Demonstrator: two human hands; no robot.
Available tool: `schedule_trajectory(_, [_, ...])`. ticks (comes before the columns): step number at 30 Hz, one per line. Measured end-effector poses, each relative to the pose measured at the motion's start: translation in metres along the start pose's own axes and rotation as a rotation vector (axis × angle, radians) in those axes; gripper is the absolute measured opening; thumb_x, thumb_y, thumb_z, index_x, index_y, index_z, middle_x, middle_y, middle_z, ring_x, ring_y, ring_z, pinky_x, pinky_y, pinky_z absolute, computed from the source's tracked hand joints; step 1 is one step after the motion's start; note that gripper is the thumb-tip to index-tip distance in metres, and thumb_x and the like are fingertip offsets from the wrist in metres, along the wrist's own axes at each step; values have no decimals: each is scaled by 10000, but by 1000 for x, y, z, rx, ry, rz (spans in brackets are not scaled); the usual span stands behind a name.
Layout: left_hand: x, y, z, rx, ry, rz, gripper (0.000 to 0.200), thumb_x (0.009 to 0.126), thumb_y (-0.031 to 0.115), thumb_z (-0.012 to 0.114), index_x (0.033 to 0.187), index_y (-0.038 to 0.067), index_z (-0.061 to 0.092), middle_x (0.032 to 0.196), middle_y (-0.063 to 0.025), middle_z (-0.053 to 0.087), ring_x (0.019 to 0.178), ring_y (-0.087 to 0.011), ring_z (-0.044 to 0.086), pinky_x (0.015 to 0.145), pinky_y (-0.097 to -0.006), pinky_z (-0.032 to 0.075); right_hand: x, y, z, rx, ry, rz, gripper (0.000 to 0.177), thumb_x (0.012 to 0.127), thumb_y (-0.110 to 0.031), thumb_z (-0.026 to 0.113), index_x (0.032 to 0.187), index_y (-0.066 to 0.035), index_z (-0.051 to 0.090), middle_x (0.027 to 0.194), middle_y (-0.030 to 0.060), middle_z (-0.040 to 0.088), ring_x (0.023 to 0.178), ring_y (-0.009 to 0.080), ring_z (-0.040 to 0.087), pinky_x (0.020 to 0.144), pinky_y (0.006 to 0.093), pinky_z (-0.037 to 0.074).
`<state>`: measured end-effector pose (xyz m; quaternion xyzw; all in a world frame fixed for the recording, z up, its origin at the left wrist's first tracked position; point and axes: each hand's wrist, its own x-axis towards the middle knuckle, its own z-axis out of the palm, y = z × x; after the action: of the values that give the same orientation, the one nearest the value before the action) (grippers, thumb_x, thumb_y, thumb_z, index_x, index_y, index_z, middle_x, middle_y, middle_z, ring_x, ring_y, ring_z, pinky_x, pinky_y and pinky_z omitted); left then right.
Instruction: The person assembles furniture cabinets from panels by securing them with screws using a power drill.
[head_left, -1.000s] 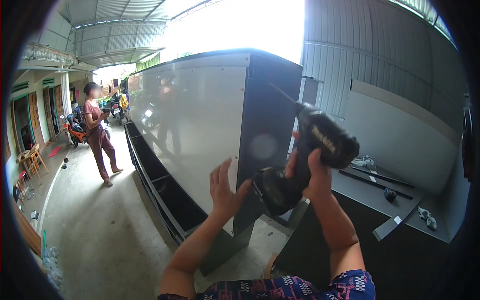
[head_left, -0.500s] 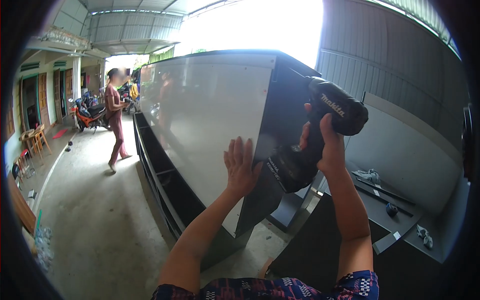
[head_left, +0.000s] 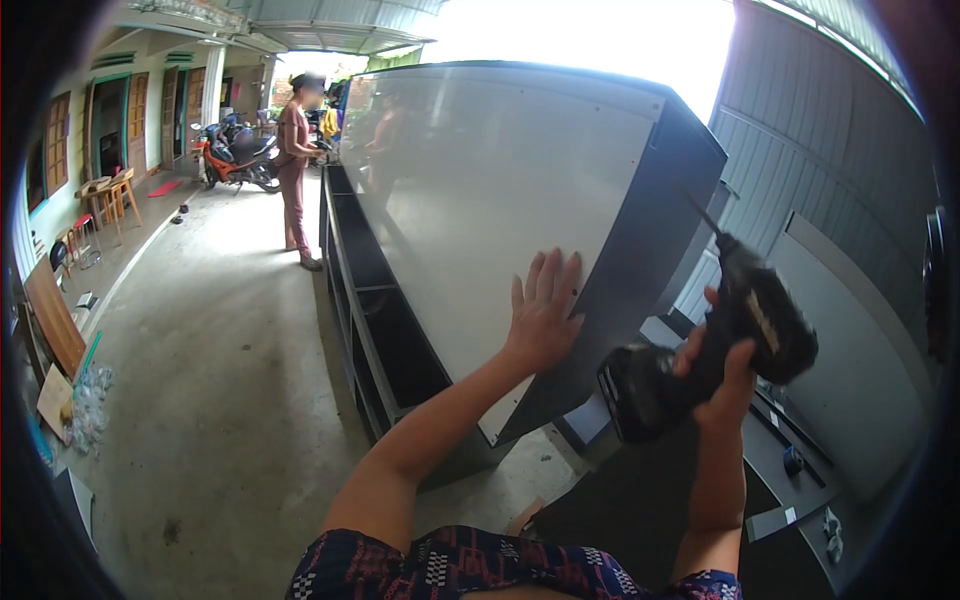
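Note:
My left hand (head_left: 543,315) lies flat with fingers spread on the white back panel (head_left: 490,190) of a large dark cabinet, close to the panel's right edge. My right hand (head_left: 722,375) is wrapped round the handle of a black cordless drill (head_left: 765,310). The drill's long thin bit points up and left, apart from the cabinet's dark side (head_left: 650,220). Small screw heads or holes dot the panel near its edge.
Another person (head_left: 295,165) stands by the cabinet's far end, near an orange motorbike (head_left: 235,160). Dark boards (head_left: 660,500) lie at lower right, with a tape measure (head_left: 793,460) among them. Plastic wrap (head_left: 92,405) and wooden boards (head_left: 55,315) are at left.
The drill has moved down and right, away from the cabinet's upper edge. My view has turned left. My left hand still rests on the panel.

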<state>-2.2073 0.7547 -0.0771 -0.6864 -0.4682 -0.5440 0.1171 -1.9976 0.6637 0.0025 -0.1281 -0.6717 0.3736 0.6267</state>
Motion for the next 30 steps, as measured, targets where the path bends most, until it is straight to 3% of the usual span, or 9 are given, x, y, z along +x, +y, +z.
schedule_trajectory(3, [-41, 11, -16, -335, -108, -5, 782, 818, 280, 668, 1446, 80, 247, 1473, -158, 263, 1382, -366, 220, 1115, -458, 218, -31, 4, -1, -35, -48, 12, 1017, 700, -667, 656, 1369, 29, 337, 747, 43, 521, 583, 131, 534, 563, 264, 439])
schedule_trajectory(5, [-78, 38, -43, -672, -358, -78, 849, 773, 278, 733, 1439, 64, 253, 1442, -172, 313, 1362, -331, 284, 1116, -378, 245, -43, 2, 6, -65, -63, 16, 1058, 673, -682, 669, 1370, 37, 330, 749, 40, 526, 591, 122, 535, 555, 249, 431])
schedule_trajectory(7, [-109, 57, -41, -755, -355, 29, 903, 727, 367, 761, 1432, 88, 270, 1453, -199, 278, 1335, -386, 313, 1073, -431, 317, -58, -1, 21, -133, -57, 32, 1082, 656, -695, 669, 1369, 44, 328, 745, 35, 531, 599, 111, 538, 545, 232, 423])
schedule_trajectory(10, [-130, 80, -38, -845, -296, -121, 987, 664, 409, 799, 1437, 108, 266, 1463, -212, 210, 1331, -436, 282, 1073, -460, 308, -71, 4, 39, -113, 2, -6, 1076, 625, -636, 732, 1365, 38, 336, 716, 26, 536, 599, 93, 538, 526, 208, 408])
schedule_trajectory(13, [-132, 88, -40, -626, -247, -31, 1026, 641, 427, 800, 1445, 121, 241, 1473, -215, 153, 1346, -463, 217, 1072, -518, 274, -86, 8, 37, -89, 10, 26, 830, 615, -422, 821, 1242, -15, 459, 786, 25, 571, 686, 124, 564, 618, 242, 445])
schedule_trajectory(16, [-132, 104, -42, -442, -211, 117, 1028, 638, 390, 780, 1451, 122, 211, 1464, -210, 178, 1363, -461, 162, 1062, -565, 241, -95, 20, 32, -105, -29, 6, 628, 642, -299, 849, 1129, -41, 547, 848, 18, 584, 787, 138, 574, 695, 269, 470])
schedule_trajectory(21, [-140, 123, -5, -555, -117, 117, 933, 647, 312, 730, 1424, 101, 259, 1446, -204, 214, 1353, -464, 174, 1051, -571, 245, -125, 12, 17, -648, -124, -11, 585, 744, -324, 774, 1170, -2, 535, 973, 85, 585, 893, 203, 563, 853, 343, 432])
schedule_trajectory(25, [-161, 132, 24, -735, -173, 9, 839, 668, 287, 706, 1381, 64, 322, 1406, -212, 287, 1324, -468, 227, 1039, -572, 266, -156, 45, -12, -914, -1, -59, 363, 732, -179, 767, 1021, -47, 592, 946, 42, 586, 917, 184, 565, 861, 329, 448])
schedule_trajectory(30, [-169, 154, 26, -672, -185, 72, 701, 694, 277, 691, 1300, 47, 427, 1334, -220, 395, 1292, -461, 289, 1038, -550, 281, -177, 68, -49, -1055, 33, -204, 298, 740, -188, 731, 978, -69, 598, 939, 49, 581, 908, 186, 576, 817, 329, 477])
